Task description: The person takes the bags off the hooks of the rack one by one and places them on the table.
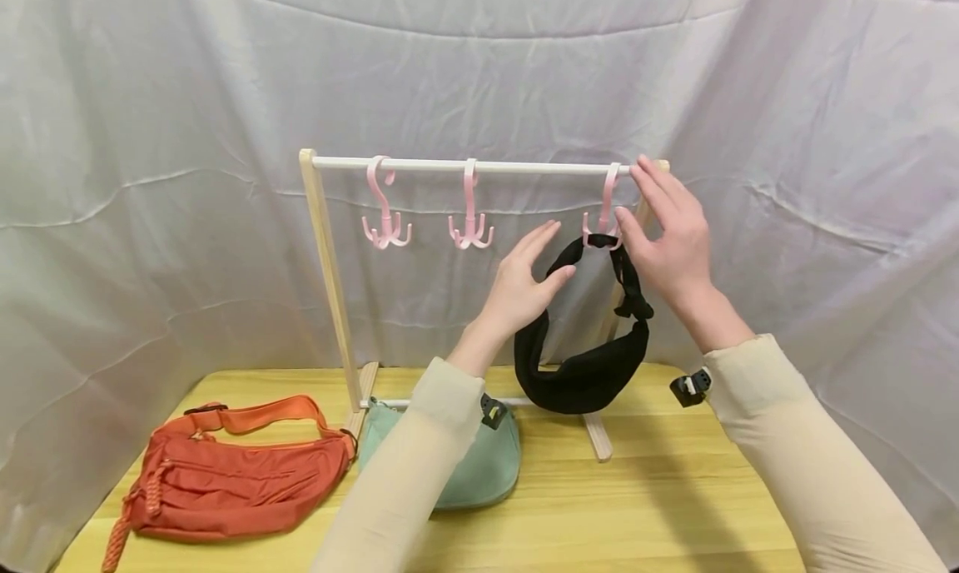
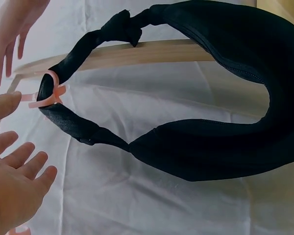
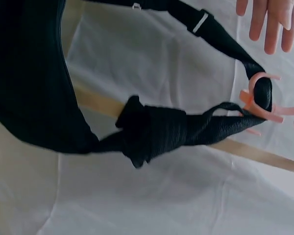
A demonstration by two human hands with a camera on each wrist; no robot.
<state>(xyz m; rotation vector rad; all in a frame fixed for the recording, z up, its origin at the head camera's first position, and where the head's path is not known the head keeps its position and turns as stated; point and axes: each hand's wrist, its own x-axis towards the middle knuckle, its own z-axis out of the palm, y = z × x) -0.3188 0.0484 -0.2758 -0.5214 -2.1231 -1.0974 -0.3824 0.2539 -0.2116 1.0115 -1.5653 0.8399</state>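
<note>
A black shoulder bag with a knotted strap hangs by that strap from the right-hand pink hook. Its zip and the knot show up close in the right wrist view. My left hand is just left of the strap, fingers extended and thumb apart, overlapping the bag's edge in the head view. On the other side my right hand is raised with straight fingers, its fingertips at the right end of the white rail and its thumb beside the hook. Neither hand grips the bag.
Two more pink hooks, one at the left and one mid-rail, carry nothing. The wooden rack stands on a yellow wood-grain table. An orange bag lies left; a mint-green bag is partly behind my left sleeve.
</note>
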